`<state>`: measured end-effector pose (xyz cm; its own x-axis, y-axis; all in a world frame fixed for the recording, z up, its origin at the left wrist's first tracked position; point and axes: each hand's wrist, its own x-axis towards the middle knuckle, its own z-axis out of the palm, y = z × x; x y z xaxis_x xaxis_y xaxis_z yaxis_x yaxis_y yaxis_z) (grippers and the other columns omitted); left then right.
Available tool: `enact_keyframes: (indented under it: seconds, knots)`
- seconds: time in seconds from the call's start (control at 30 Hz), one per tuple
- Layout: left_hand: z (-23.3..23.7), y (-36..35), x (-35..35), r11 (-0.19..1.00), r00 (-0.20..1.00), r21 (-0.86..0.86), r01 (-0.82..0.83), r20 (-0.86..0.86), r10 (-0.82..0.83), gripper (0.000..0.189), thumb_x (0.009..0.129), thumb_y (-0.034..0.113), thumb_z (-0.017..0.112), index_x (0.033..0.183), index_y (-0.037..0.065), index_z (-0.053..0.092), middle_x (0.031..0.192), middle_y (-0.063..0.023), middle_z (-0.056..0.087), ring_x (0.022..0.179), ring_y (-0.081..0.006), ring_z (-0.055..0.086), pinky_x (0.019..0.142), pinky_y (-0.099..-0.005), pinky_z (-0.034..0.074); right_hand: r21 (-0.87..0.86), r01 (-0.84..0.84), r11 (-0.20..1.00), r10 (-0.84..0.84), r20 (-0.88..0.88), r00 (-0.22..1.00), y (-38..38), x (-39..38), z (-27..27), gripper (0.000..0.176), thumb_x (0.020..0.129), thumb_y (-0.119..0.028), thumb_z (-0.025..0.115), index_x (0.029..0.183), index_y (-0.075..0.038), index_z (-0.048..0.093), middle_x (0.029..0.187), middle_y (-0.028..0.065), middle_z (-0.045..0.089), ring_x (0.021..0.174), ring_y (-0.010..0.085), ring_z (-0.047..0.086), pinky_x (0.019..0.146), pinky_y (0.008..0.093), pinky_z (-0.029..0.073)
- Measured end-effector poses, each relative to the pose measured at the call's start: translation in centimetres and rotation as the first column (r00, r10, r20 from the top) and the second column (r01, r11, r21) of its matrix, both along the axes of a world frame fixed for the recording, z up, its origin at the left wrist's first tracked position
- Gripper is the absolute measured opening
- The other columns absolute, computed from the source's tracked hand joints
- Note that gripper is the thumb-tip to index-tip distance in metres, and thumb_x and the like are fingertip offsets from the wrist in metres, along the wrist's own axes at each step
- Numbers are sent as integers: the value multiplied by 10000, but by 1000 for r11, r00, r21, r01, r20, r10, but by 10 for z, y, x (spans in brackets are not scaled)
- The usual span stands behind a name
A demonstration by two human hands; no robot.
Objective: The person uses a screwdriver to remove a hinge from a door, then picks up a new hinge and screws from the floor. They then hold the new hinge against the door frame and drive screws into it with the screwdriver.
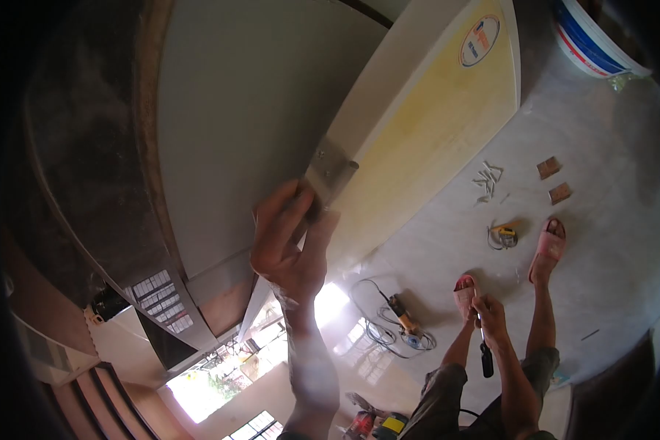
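My left hand (290,235) is raised at a metal hinge (331,170) on the edge of a pale panel (418,117). Its fingers are bent around the hinge's lower end, and what lies between the fingertips is too dark to tell. Lower down, in front of my legs, my right hand (491,320) is closed around a screwdriver (487,359) with a black handle, which points downward in the view. An oval sticker (479,41) marks the panel's yellowish face.
On the grey floor lie several screws (487,178), two brown pieces (548,168), a yellow tape measure (504,235) and an orange corded power tool (403,317). A white and blue bucket (590,44) stands at the upper right. Red and yellow tools (374,425) are at the bottom.
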<state>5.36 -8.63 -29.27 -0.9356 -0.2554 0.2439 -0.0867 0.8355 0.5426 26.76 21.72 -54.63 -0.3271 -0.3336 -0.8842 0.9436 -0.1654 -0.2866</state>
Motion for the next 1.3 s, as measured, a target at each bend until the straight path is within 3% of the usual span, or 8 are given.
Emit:
enact_keyframes:
  seconds: [0.13,0.23,0.63,0.83,0.93,1.03,1.13,1.3]
  knots:
    - [-8,4,5,995,998,-100,20,-56,-26,394,749,2,778,1127,-37,672,1157,-165,651,1078,-249,600,920,-380,482,12,0,1000,0,-4,1000,-3,5,-6,272,951,-297,647,826,-75,550,692,12,574,555,61,509,455,218,335]
    - [-6,3,2,997,998,-74,27,-47,-31,417,695,-91,766,1093,-8,674,1161,-129,612,1050,-213,589,722,-277,616,-1,7,1000,-7,-20,1000,1,7,-7,277,948,-303,652,826,-77,548,688,11,571,553,61,504,455,218,336]
    - [-13,1,-3,994,994,-106,-1,-105,-11,537,710,-31,809,1207,-16,608,1162,-116,592,1027,-201,607,867,-338,536,-26,32,999,-31,30,999,4,13,-13,297,943,-328,662,831,-77,548,669,3,551,549,61,492,456,212,332]
    - [-4,4,0,963,995,256,-89,-24,99,598,706,-25,814,1258,-23,585,1180,-123,579,1022,-185,600,807,-307,550,29,-19,999,20,-4,1000,-7,0,-4,286,949,-320,654,834,-75,561,695,4,559,552,61,495,459,210,334]
    - [-2,-6,8,991,993,88,-100,65,94,635,718,-29,803,1292,-90,541,1232,-159,558,1134,-256,576,995,-373,462,32,-26,999,25,16,1000,-10,-7,0,278,950,-314,652,834,-78,561,710,4,568,560,61,512,459,209,339]
    - [2,-2,3,994,987,-35,-102,122,106,632,709,-32,800,1285,-82,545,1234,-153,546,1109,-238,587,960,-344,485,77,24,997,-23,-15,1000,-16,1,-13,275,950,-311,651,832,-80,558,718,5,575,568,63,530,456,207,342]
    - [-5,-5,2,990,993,74,-117,13,117,581,669,-9,836,1206,-26,613,1140,-106,554,926,-169,614,732,-280,558,76,40,996,-38,-20,999,-13,3,-16,279,950,-313,651,828,-81,555,721,7,579,570,66,538,453,208,345]
    - [-11,-2,-4,998,996,-34,-53,-70,50,562,664,-6,838,1185,-13,628,1131,-98,550,892,-170,622,706,-281,554,64,26,998,-24,-29,999,-12,0,-16,285,949,-321,653,827,-83,554,710,6,576,568,68,534,455,211,349]
